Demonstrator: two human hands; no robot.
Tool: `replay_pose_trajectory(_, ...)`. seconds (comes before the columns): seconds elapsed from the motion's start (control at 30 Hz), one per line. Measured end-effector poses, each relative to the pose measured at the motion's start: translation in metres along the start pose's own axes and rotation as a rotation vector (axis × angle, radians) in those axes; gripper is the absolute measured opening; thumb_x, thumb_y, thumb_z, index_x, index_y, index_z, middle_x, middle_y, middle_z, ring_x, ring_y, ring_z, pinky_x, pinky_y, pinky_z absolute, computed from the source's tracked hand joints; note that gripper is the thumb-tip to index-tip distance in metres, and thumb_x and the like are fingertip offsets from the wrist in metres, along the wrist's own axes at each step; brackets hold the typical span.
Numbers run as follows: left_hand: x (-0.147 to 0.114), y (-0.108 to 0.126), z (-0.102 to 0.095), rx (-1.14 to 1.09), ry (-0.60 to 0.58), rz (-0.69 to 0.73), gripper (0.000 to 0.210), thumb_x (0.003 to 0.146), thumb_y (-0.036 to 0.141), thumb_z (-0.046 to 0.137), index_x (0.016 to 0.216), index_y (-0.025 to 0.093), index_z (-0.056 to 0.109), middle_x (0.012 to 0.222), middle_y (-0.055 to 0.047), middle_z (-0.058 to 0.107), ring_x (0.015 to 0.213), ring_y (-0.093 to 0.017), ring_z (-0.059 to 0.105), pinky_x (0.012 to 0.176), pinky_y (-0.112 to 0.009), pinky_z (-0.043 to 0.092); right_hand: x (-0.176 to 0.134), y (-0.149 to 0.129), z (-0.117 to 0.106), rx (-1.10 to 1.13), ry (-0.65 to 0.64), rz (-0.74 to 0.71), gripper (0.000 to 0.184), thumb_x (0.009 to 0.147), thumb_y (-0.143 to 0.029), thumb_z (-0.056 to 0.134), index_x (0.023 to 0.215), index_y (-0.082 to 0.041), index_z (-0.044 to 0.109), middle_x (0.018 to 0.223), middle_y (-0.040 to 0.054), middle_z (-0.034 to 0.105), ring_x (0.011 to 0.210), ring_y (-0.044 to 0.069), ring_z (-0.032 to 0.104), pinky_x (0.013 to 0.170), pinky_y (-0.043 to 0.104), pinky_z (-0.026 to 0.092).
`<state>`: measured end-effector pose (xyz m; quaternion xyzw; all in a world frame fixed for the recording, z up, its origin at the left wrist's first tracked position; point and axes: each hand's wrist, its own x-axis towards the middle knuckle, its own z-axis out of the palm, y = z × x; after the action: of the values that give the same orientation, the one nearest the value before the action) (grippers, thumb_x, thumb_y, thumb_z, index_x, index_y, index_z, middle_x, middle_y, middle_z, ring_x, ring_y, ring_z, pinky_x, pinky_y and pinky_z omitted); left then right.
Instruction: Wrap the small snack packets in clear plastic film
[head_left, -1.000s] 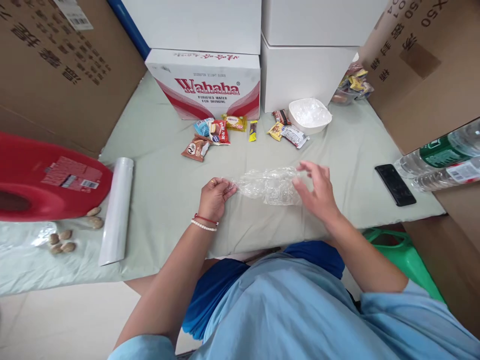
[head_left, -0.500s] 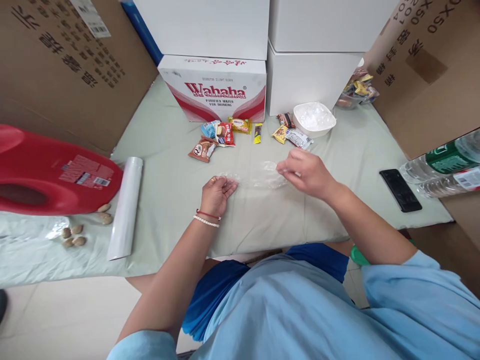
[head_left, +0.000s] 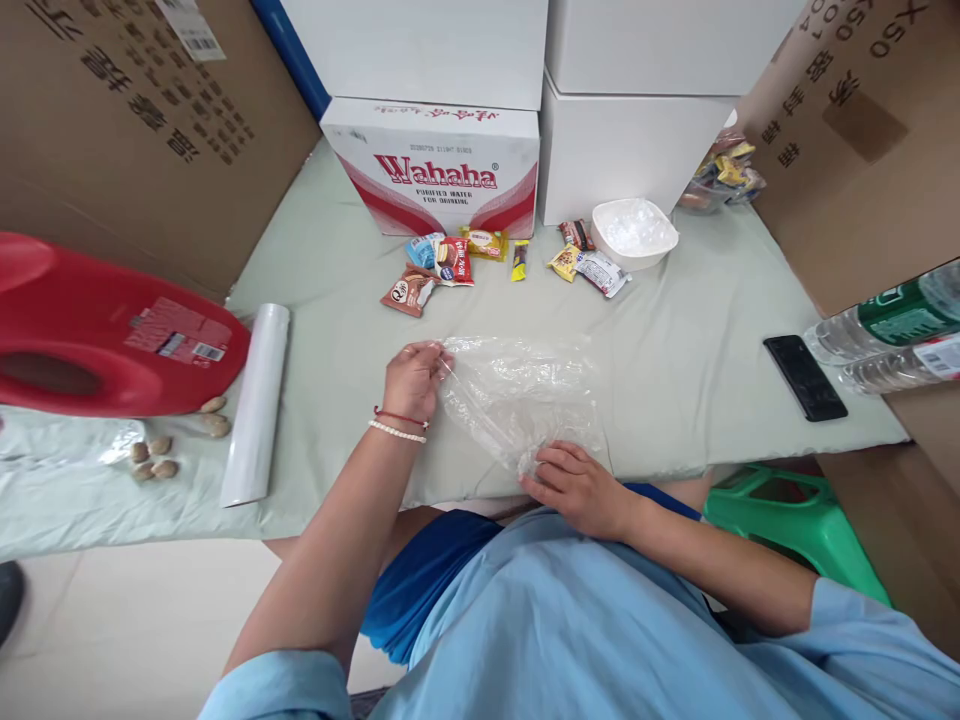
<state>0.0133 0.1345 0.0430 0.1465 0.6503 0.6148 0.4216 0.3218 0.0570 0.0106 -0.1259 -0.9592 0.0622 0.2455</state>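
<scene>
A thin, wrinkled clear plastic bag (head_left: 536,385) lies spread on the cloth-covered table in front of me. My left hand (head_left: 414,380), with a red string and a white bead bracelet at its wrist, pinches the bag's upper left corner. Near the table's front edge, my right hand (head_left: 581,488) has its curled fingers on the bunched lower edge of the plastic. Beyond the bag lie a brown snack packet (head_left: 409,291), a red packet (head_left: 454,261), a yellow packet (head_left: 485,243) and a small yellow stick packet (head_left: 520,260).
A white bowl (head_left: 637,258) of crumpled clear plastic stands behind more snack packets (head_left: 602,273). Left are a plastic roll (head_left: 256,410), a red jug (head_left: 112,330) and several nuts (head_left: 161,446). Right are a phone (head_left: 805,378) and bottles (head_left: 900,325). Boxes (head_left: 442,170) line the back.
The plastic, bunched between my hands before, is now spread wider. My right hand has moved down toward the table's front edge; my left hand has shifted slightly left.
</scene>
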Motion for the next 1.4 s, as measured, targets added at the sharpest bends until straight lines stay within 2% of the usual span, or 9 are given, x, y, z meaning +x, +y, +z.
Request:
replay_pose_trajectory(0.13, -0.026, 0.018, 0.001, 0.326, 0.200, 0.435, 0.044, 0.071, 0.018, 0.076, 0.112, 0.022, 0.060, 0.127, -0.007, 0.060, 0.111, -0.020, 0.063, 0.100, -0.036, 0.056, 0.002, 0.000, 0.001, -0.005, 0.012, 0.024, 0.032, 0.103, -0.007, 0.054, 0.129, -0.017, 0.070, 0.101, 0.0068, 0.076, 0.126, 0.025, 0.060, 0.118, 0.047, 0.045)
replay_pose_trajectory(0.23, -0.047, 0.020, 0.013, 0.820, -0.095, 0.800, 0.022, 0.085, 0.023, 0.064, 0.107, 0.021, 0.068, 0.119, -0.008, 0.069, 0.106, -0.022, 0.066, 0.100, -0.038, 0.055, 0.008, 0.005, 0.000, 0.004, 0.017, 0.003, 0.031, 0.102, -0.008, 0.054, 0.127, -0.015, 0.071, 0.103, 0.0085, 0.076, 0.128, 0.026, 0.060, 0.118, 0.048, 0.047)
replay_pose_trajectory(0.33, -0.048, 0.009, 0.025, 1.159, -0.479, 0.716, 0.020, 0.090, 0.024, 0.054, 0.091, 0.020, 0.073, 0.104, -0.009, 0.075, 0.100, -0.026, 0.071, 0.100, -0.043, 0.056, 0.013, 0.010, -0.007, 0.003, 0.028, -0.020, 0.033, 0.103, -0.008, 0.052, 0.129, -0.017, 0.071, 0.104, 0.0082, 0.077, 0.127, 0.026, 0.061, 0.117, 0.048, 0.049)
replay_pose_trajectory(0.57, -0.014, -0.011, 0.007, 1.215, -0.647, 0.594, 0.034, 0.084, 0.024, 0.059, 0.114, 0.018, 0.074, 0.145, -0.012, 0.065, 0.129, -0.029, 0.066, 0.116, -0.045, 0.051, -0.018, 0.010, -0.033, 0.040, 0.056, 0.051, 0.049, 0.103, -0.005, 0.049, 0.150, -0.019, 0.057, 0.102, 0.0078, 0.077, 0.114, 0.023, 0.066, 0.107, 0.045, 0.057)
replay_pose_trajectory(0.77, -0.012, -0.005, -0.016, 1.302, -1.052, 0.519, 0.102, 0.073, 0.048, 0.087, 0.162, 0.026, 0.042, 0.180, -0.016, 0.012, 0.167, -0.039, 0.010, 0.135, -0.056, 0.015, -0.050, 0.012, -0.063, 0.183, 0.059, 0.312, 0.046, 0.102, -0.009, 0.053, 0.145, -0.023, 0.059, 0.103, 0.0086, 0.075, 0.106, 0.026, 0.066, 0.092, 0.043, 0.062)
replay_pose_trajectory(0.9, -0.018, -0.006, -0.015, 1.431, -1.100, 0.543, 0.126, 0.070, 0.052, 0.090, 0.171, 0.031, 0.017, 0.181, -0.016, -0.006, 0.166, -0.042, -0.008, 0.133, -0.064, 0.003, -0.034, 0.039, -0.068, 0.204, 0.269, 0.868, 0.043, 0.104, -0.038, 0.058, 0.145, -0.025, 0.056, 0.117, 0.0114, 0.072, 0.106, 0.027, 0.068, 0.089, 0.045, 0.061)
replay_pose_trajectory(1.0, -0.022, -0.007, -0.011, 1.513, -1.106, 0.548, 0.136, 0.066, 0.054, 0.092, 0.172, 0.030, 0.010, 0.180, -0.019, -0.008, 0.165, -0.042, -0.012, 0.132, -0.065, 0.002, -0.008, 0.066, -0.052, 0.209, 0.183, 1.162, 0.073, 0.097, -0.055, 0.064, 0.156, -0.018, 0.044, 0.121, 0.0147, 0.071, 0.103, 0.030, 0.069, 0.088, 0.047, 0.060)
replay_pose_trajectory(1.17, -0.027, -0.010, -0.019, 1.551, -1.072, 0.573, 0.140, 0.063, 0.055, 0.095, 0.172, 0.029, 0.010, 0.179, -0.019, -0.011, 0.165, -0.045, -0.012, 0.131, -0.067, 0.001, 0.026, 0.099, -0.027, 0.155, -0.039, 1.156, 0.066, 0.090, -0.032, 0.066, 0.153, -0.019, 0.052, 0.104, 0.0075, 0.076, 0.093, 0.027, 0.069, 0.089, 0.042, 0.055)
replay_pose_trajectory(1.4, -0.020, -0.013, -0.051, 1.309, -1.042, 0.629, 0.129, 0.074, 0.046, 0.090, 0.172, 0.028, 0.008, 0.179, -0.020, -0.010, 0.165, -0.044, -0.010, 0.131, -0.068, 0.006, 0.007, 0.138, -0.046, 0.284, -0.002, 1.172, 0.040, 0.085, -0.030, 0.067, 0.124, -0.019, 0.069, 0.087, 0.0030, 0.075, 0.074, 0.021, 0.067, 0.077, 0.036, 0.055)
